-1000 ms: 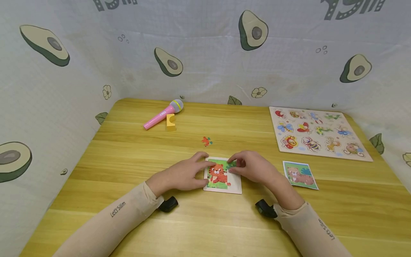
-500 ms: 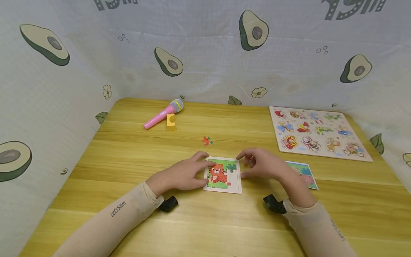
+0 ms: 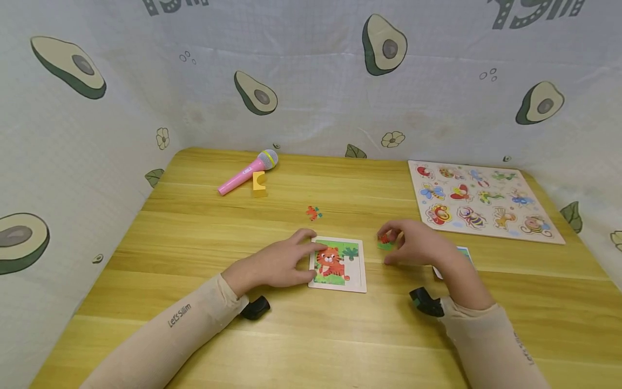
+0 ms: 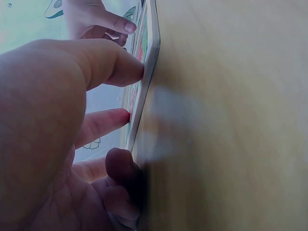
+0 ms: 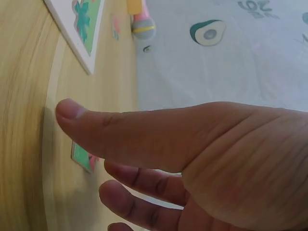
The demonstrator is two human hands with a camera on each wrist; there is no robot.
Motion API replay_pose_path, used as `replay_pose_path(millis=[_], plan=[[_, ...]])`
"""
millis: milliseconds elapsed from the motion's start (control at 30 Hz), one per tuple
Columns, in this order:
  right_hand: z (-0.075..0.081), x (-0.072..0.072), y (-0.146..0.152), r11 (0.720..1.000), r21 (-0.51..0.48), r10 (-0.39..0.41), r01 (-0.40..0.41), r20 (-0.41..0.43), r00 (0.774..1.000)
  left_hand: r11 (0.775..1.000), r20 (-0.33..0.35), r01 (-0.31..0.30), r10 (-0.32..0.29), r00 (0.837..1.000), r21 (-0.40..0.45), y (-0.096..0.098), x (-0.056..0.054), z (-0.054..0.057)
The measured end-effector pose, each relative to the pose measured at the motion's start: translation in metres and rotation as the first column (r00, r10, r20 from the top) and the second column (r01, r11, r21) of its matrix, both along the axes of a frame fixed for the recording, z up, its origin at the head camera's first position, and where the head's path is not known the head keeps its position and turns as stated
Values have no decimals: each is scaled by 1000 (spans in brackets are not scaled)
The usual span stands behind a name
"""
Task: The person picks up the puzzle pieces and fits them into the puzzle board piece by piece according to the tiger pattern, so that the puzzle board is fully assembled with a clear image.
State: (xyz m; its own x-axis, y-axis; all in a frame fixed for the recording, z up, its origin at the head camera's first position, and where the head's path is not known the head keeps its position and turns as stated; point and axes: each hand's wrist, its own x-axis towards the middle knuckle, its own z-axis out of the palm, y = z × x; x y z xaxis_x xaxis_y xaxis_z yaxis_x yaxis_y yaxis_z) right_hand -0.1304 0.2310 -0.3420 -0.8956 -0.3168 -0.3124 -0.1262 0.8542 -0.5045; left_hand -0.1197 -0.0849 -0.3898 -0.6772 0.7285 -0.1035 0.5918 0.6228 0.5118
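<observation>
A jigsaw board (image 3: 362, 275) with a partly filled tiger picture lies on the table. My left hand (image 3: 277, 262) rests over its left side, thumb and a finger touching the board with fingers spread. In the left wrist view, the left thumb (image 4: 127, 70) presses at the board's edge. To the right of the board, a red and green jigsaw piece (image 3: 385, 245) lies under the fingertips of my right hand (image 3: 415, 243). The right thumb (image 5: 91, 127) stands apart from this piece in the right wrist view. Another orange and teal piece (image 3: 313, 213) lies beyond the board.
A pink toy microphone (image 3: 243, 177) and a yellow block (image 3: 259, 183) lie at the back left. An insect puzzle board (image 3: 486, 201) lies at the back right. A picture card (image 3: 465, 252) is partly hidden beneath the right forearm. Patterned cloth hangs behind the table.
My right hand has moved right, off the jigsaw board, leaving a green plant piece in its upper right corner. The red and green piece has come into sight. The left hand stays put.
</observation>
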Motion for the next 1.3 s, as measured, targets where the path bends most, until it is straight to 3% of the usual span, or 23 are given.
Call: replay_pose_path(millis=[233,833,1300], plan=[[-3,-3,5,999,18,-29,28,7,1000,1000,10,0,0,1000,-10,0,0,1],[-6,-4,9,999,30,14,-14,0,1000,1000,15,1,-1,1000,-1,1,1,4],[-6,-2,6,991,53,122,-120,-47,991,1000,9,1,-1,1000,-3,0,0,0]])
